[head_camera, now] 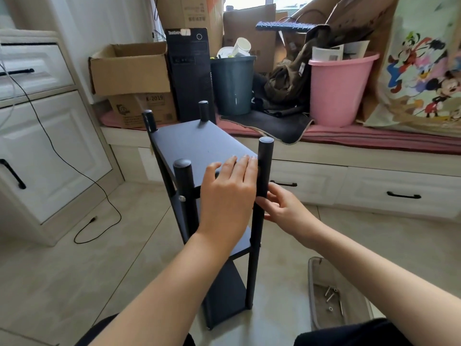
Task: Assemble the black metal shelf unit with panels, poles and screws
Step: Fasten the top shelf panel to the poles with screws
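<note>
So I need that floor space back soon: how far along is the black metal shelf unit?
Mostly built: the black metal shelf unit stands upright with three panels between four poles. In hand: the left hand presses flat on the top black panel, while the right hand works at the near right black pole, seemingly fastening that corner. Left: possibly more fastening, since loose silver screws remain in the grey tray.

The left hand [228, 193] lies flat, fingers straight, pointing toward twelve o'clock. The right hand [284, 208] reaches toward ten o'clock, fingers loosely curled.
</note>
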{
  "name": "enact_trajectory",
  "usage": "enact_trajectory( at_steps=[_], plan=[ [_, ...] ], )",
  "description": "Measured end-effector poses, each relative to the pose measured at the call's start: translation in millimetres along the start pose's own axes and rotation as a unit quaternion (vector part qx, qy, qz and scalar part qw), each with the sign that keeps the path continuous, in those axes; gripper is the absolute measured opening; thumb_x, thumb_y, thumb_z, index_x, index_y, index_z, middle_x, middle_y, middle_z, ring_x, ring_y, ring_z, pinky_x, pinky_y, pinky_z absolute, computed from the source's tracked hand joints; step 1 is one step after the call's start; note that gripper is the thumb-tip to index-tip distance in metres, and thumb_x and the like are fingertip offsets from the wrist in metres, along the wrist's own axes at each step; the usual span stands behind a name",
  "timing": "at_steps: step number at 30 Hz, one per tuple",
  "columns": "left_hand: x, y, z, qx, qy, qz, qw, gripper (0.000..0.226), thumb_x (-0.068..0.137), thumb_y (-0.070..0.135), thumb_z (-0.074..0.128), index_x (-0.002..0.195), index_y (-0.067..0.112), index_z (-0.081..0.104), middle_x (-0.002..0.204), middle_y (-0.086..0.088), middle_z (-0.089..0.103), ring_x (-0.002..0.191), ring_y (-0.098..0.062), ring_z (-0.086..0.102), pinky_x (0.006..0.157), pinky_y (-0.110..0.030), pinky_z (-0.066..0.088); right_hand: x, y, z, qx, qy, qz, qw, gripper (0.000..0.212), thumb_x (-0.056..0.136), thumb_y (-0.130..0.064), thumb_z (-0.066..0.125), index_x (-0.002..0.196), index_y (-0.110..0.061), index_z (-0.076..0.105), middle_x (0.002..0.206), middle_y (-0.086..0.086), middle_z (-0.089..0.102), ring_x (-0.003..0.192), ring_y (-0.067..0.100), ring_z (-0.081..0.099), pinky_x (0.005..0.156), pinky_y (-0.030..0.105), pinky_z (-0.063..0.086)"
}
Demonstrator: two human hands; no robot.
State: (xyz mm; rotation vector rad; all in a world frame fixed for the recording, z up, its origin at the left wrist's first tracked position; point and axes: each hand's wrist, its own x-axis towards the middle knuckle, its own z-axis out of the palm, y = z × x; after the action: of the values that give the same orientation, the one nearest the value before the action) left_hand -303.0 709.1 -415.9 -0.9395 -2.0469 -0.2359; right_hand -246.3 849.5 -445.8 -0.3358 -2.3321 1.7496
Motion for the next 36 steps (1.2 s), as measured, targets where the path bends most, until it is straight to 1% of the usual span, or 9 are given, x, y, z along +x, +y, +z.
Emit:
enact_trajectory(
  at_steps=[3, 7, 13, 19, 22, 24, 28, 33, 36],
  plan=[
    [1.3, -3.3, 7.7, -0.001, 0.072, 0.015, 0.997, 0.031, 0.094, 0.018, 0.056, 0.118, 0.012, 0.074, 0.117, -0.002, 0.074, 0.109, -0.02, 0.071, 0.091, -0.036, 0.05, -1.6, 0.6, -0.5, -0.016, 0.009, -0.01, 1.0, 0.023, 0.1, -0.015, 0.055, 0.123, -0.014, 0.057, 0.113, 0.013, 0.07, 0.106, 0.034, 0.066, 0.1, 0.054, 0.048],
    [-0.4, -16.5, 13.5, -0.034, 0.09, 0.053, 0.994, 0.031, 0.088, 0.016, 0.077, 0.119, 0.014, 0.074, 0.121, 0.0, 0.073, 0.113, -0.019, 0.069, 0.096, -0.037, 0.038, -6.3, 4.6, -1.3, -0.01, 0.001, -0.023, 1.0, 0.021, 0.099, -0.01, 0.056, 0.119, -0.016, 0.056, 0.114, 0.027, 0.061, 0.108, 0.054, 0.051, 0.092, 0.064, 0.046],
    [-3.5, -32.7, 10.5, -0.13, 0.064, 0.055, 0.988, 0.03, 0.09, 0.02, 0.075, 0.12, 0.014, 0.073, 0.124, 0.001, 0.071, 0.117, -0.019, 0.067, 0.097, -0.039, 0.039, -9.5, 7.9, 3.6, -0.016, 0.003, -0.044, 0.999, 0.025, 0.096, -0.009, 0.06, 0.118, -0.022, 0.058, 0.104, 0.013, 0.067, 0.1, 0.043, 0.062, 0.091, 0.058, 0.052],
    [-14.2, -12.2, -12.4, -0.268, 0.056, -0.045, 0.961, 0.029, 0.087, 0.01, 0.075, 0.116, 0.011, 0.074, 0.112, -0.003, 0.075, 0.111, -0.023, 0.068, 0.1, -0.038, 0.05, -8.3, 11.0, 5.1, -0.028, 0.01, -0.048, 0.998, 0.025, 0.094, -0.016, 0.065, 0.114, -0.03, 0.06, 0.1, 0.012, 0.07, 0.093, 0.04, 0.065, 0.088, 0.056, 0.053],
    [-23.9, 1.4, -32.1, -0.425, 0.075, -0.193, 0.881, 0.018, 0.094, 0.032, 0.061, 0.093, 0.021, 0.076, 0.08, 0.007, 0.074, 0.076, -0.005, 0.066, 0.074, -0.016, 0.049, -7.4, 12.7, 4.6, -0.04, 0.005, -0.054, 0.998, 0.025, 0.094, -0.02, 0.066, 0.118, -0.027, 0.059, 0.1, 0.011, 0.071, 0.092, 0.039, 0.066, 0.087, 0.056, 0.053],
    [-22.3, 3.5, -34.4, -0.523, -0.027, -0.329, 0.786, 0.027, 0.099, 0.038, 0.055, 0.082, 0.024, 0.071, 0.067, 0.005, 0.072, 0.062, -0.006, 0.063, 0.06, -0.015, 0.046, -7.2, 13.4, 5.0, -0.043, 0.004, -0.056, 0.997, 0.026, 0.095, -0.02, 0.065, 0.118, -0.029, 0.059, 0.101, 0.008, 0.071, 0.093, 0.038, 0.066, 0.088, 0.055, 0.054],
    [-16.9, -4.5, -19.6, -0.592, -0.16, -0.506, 0.606, 0.027, 0.098, 0.045, 0.057, 0.104, 0.022, 0.07, 0.089, 0.007, 0.077, 0.086, -0.008, 0.071, 0.077, -0.027, 0.05, -6.8, 14.3, 5.6, -0.041, 0.002, -0.062, 0.997, 0.03, 0.095, -0.018, 0.064, 0.117, -0.038, 0.059, 0.101, 0.002, 0.072, 0.092, 0.034, 0.068, 0.089, 0.053, 0.055],
    [-10.0, -1.2, -10.5, -0.67, -0.116, -0.503, 0.533, 0.044, 0.072, 0.05, 0.074, 0.11, 0.029, 0.067, 0.107, 0.014, 0.075, 0.115, -0.011, 0.064, 0.103, -0.034, 0.047, -6.4, 14.9, 6.6, -0.043, 0.01, -0.07, 0.997, 0.037, 0.095, -0.018, 0.064, 0.106, -0.053, 0.057, 0.091, -0.007, 0.071, 0.087, 0.031, 0.068, 0.088, 0.05, 0.056],
    [-5.9, 7.5, -9.7, -0.686, -0.106, -0.505, 0.512, 0.029, 0.086, 0.038, 0.071, 0.112, 0.024, 0.069, 0.113, 0.009, 0.075, 0.116, -0.013, 0.065, 0.108, -0.036, 0.046, -6.5, 15.5, 6.8, -0.045, 0.011, -0.073, 0.996, 0.034, 0.095, -0.02, 0.064, 0.107, -0.051, 0.058, 0.092, -0.006, 0.07, 0.087, 0.03, 0.067, 0.088, 0.049, 0.056]
  ],
)
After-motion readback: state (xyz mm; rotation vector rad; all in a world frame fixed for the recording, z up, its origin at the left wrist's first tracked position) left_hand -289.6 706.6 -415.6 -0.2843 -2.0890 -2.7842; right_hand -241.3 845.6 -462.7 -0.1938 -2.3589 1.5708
